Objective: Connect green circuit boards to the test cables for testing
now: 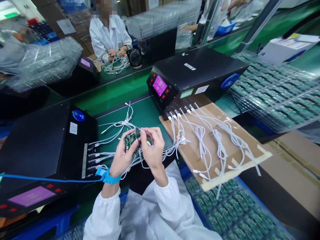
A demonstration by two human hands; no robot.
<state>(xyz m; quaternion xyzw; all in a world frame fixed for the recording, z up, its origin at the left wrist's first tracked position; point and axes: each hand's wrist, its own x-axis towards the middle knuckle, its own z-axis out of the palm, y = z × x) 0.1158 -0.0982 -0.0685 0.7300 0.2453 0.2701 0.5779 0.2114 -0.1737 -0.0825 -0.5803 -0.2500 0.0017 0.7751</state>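
Left hand and right hand grip green circuit boards, long axis slanting away rightward.

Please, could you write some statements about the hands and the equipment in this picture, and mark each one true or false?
1. The left hand holds small green circuit boards. True.
2. The right hand lies flat on cardboard. False: the right hand is at the circuit boards.
3. A flat blue wrist strap circles the right wrist. False: the strap is on the left wrist.
4. White cables lie on a flat brown cardboard sheet. True.
5. The black box-shaped device beside that sheet has a green screen. False: its screen is pink.
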